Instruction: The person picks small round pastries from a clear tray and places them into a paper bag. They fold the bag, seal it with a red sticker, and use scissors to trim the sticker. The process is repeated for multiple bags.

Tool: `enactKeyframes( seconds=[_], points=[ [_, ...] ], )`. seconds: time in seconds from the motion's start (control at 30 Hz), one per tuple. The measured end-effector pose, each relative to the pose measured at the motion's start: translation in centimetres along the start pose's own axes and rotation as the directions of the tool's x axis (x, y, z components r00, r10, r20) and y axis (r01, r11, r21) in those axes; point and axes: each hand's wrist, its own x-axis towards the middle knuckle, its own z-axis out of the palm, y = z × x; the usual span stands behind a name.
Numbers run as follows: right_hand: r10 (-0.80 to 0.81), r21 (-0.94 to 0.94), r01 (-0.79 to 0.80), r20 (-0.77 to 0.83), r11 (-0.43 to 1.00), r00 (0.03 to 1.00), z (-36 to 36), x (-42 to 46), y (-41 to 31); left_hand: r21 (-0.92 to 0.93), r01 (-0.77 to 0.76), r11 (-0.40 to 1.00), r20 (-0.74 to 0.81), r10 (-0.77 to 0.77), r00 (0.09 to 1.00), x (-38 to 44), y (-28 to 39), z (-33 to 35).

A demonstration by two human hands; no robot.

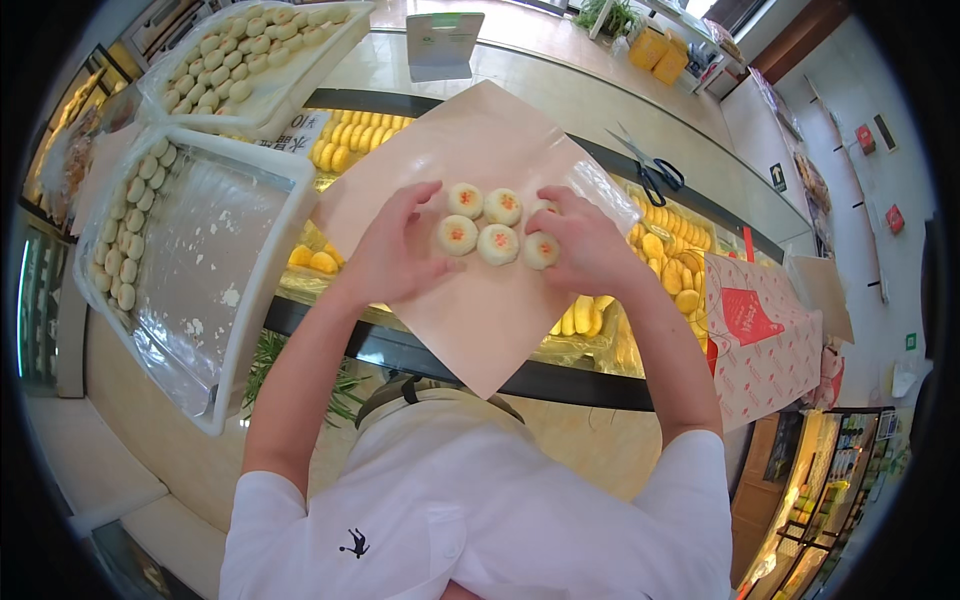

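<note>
A square sheet of brown wrapping paper lies in front of me, turned corner towards my body. Round pale pastries with red marks on top stand on it in two short rows. At their right end my right hand has its fingers on the last pastries, partly covering the far one. My left hand is just left of the rows, thumb and fingers apart, with nothing held in it.
White plastic trays hold more pastries, one at the left, another at the far left. Black-handled scissors lie beyond the paper at the right. A patterned paper bag stands right. Yellow pastries show beneath and around the paper.
</note>
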Motion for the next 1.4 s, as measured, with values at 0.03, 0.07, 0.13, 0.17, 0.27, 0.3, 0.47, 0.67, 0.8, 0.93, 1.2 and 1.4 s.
enactKeyframes(
  seconds=[0.03, 0.07, 0.13, 0.17, 0.27, 0.3, 0.47, 0.67, 0.8, 0.93, 1.2, 1.4],
  points=[
    [-0.006, -0.012, 0.006, 0.025, 1.000, 1.000, 0.2, 0.3, 0.0, 0.009, 0.077, 0.997, 0.048, -0.078, 0.996, 0.8, -0.1, 0.0],
    [-0.011, -0.001, 0.011, -0.001, 1.000, 1.000, 0.3, 0.1, 0.1, 0.021, 0.154, 0.988, 0.094, -0.155, 0.983, 1.5, -0.2, -0.2],
    [-0.031, 0.016, 0.031, -0.051, 0.999, 0.998, 0.6, 0.2, 0.1, 0.032, 0.238, 0.971, 0.172, -0.240, 0.955, 2.3, -0.5, -0.7],
    [-0.013, 0.066, 0.015, -0.037, 0.998, 0.999, 0.5, 0.1, 0.1, 0.027, 0.247, 0.969, 0.210, -0.247, 0.946, 2.5, -0.6, -1.0],
    [0.012, 0.173, -0.009, -0.021, 0.985, 1.000, 0.2, -0.5, 0.6, -0.051, 0.265, 0.963, 0.284, -0.240, 0.928, 2.7, -1.4, -1.1],
    [-0.004, 0.191, 0.012, -0.043, 0.981, 0.999, 0.6, -0.5, 1.0, -0.084, 0.269, 0.959, 0.300, -0.234, 0.925, 2.7, -1.7, -1.1],
    [-0.058, 0.229, 0.072, -0.070, 0.971, 0.996, 0.9, 0.5, 0.9, -0.123, 0.255, 0.959, 0.261, -0.217, 0.941, 2.3, -1.7, -1.3],
    [-0.052, 0.304, 0.055, -0.018, 0.951, 0.998, 1.0, 1.3, 1.3, -0.068, 0.193, 0.979, 0.212, -0.175, 0.962, 1.9, -2.2, -1.3],
    [-0.023, 0.377, 0.044, -0.060, 0.925, 0.998, 1.3, 0.7, 1.3, -0.080, 0.189, 0.979, 0.206, -0.169, 0.964, 1.5, -2.6, -1.5],
    [-0.008, 0.403, 0.044, -0.090, 0.914, 0.996, 2.3, 0.8, 1.5, -0.052, 0.161, 0.986, 0.198, -0.148, 0.969, 1.2, -3.0, -1.6],
    [-0.015, 0.379, 0.038, -0.064, 0.925, 0.998, 1.4, 1.1, 1.9, 0.003, 0.147, 0.989, 0.148, -0.146, 0.978, 1.2, -2.5, -0.7],
    [0.064, 0.511, 0.001, -0.110, 0.859, 0.992, 0.6, -0.2, 3.0, -0.050, 0.184, 0.982, 0.124, -0.176, 0.977, 0.4, -2.8, -1.7]
  ],
)
